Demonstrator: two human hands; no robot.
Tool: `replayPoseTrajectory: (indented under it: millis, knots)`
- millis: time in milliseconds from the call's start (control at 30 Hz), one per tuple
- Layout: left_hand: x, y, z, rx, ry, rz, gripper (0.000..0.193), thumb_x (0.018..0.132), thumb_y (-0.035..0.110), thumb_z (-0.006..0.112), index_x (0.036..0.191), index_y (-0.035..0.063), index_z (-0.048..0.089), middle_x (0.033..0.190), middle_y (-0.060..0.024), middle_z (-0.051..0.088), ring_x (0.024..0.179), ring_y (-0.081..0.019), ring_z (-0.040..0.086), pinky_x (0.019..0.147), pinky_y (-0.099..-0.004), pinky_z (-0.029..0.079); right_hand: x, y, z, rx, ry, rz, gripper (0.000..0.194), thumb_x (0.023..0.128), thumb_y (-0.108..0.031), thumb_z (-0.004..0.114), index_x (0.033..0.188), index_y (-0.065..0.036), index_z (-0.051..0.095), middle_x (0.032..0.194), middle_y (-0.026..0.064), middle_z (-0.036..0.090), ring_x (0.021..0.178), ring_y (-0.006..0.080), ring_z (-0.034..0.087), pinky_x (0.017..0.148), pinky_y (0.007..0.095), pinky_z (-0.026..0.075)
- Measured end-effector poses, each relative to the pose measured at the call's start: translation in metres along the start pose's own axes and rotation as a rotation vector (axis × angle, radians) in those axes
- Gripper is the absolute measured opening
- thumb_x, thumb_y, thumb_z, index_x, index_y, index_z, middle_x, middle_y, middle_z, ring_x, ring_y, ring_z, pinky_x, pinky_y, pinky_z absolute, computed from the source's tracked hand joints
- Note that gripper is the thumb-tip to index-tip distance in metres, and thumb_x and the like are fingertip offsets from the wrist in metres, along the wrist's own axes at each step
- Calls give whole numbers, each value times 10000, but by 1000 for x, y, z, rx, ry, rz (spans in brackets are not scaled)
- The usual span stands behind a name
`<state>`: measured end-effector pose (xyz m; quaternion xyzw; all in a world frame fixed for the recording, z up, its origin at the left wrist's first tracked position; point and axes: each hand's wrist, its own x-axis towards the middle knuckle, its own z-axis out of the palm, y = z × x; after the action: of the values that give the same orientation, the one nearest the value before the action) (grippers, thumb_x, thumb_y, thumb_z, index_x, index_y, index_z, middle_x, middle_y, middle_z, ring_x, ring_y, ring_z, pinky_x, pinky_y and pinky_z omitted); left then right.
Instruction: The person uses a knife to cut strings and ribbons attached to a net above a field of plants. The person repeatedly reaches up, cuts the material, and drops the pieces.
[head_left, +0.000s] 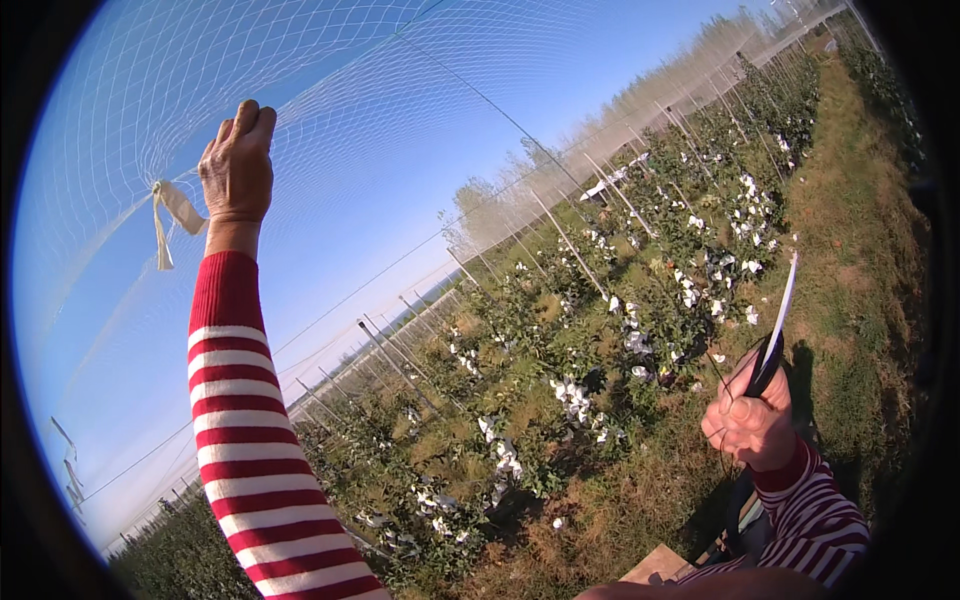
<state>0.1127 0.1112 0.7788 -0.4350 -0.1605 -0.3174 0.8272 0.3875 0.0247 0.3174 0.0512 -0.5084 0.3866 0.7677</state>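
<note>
My left hand (238, 161) is raised high, its fingers curled closed on the edge of a white mesh net (360, 82) stretched overhead. Just left of that wrist, a pale cloth strip (178, 206) is knotted around a gathered bunch of the netting, its ends hanging. Lower down at the right, my right hand (750, 420) is closed around a tool with a black handle and a slim, pale, slightly curved blade (784, 307) pointing up. Thin dark cord or wire (724, 431) loops about the same fingers. How the fingers sit inside either grip is partly hidden.
Rows of low fruit trees (600, 360) carry many white bags. Posts (570, 244) and wires (510, 116) rise between them. A grassy lane (847, 247) runs along the right. A wooden board (656, 564) shows at the bottom, near my body.
</note>
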Motion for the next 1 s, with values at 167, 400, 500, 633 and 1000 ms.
replayPoseTrajectory:
  millis: [167,400,500,633,1000]
  knots:
    - [-3,-13,-8,80,72,155,351,791,-17,664,1081,131,534,1001,-8,604,884,-175,634,671,-321,565,5,5,-2,27,-22,-5,228,890,-168,672,873,-17,503,569,25,436,388,88,369,364,246,317]
    - [4,8,4,-58,151,132,632,795,-108,622,1370,72,430,1091,-99,587,952,-228,655,732,-315,612,13,-4,-13,-17,56,-70,256,886,-199,681,867,-28,491,528,-10,384,393,67,355,382,233,310]
    - [-6,-8,-8,-38,2,136,453,780,-130,607,1211,-4,544,1072,-104,559,951,-239,650,756,-317,599,17,-3,-20,7,34,-102,252,893,-191,669,856,-24,483,519,-16,376,376,62,348,358,228,299]
    - [-4,-8,-18,-46,-33,169,321,784,-89,627,1096,-25,588,1036,-112,564,942,-257,637,791,-330,573,28,-12,-28,-40,108,-221,231,901,-182,657,894,-8,506,541,-4,420,361,50,332,329,209,277]
    - [-4,25,-15,-211,-52,65,150,831,-55,544,963,6,581,945,-150,580,854,-333,619,750,-417,534,218,-34,31,-871,-167,-270,401,1023,-358,419,1178,-11,547,713,-48,436,607,24,419,517,166,389]
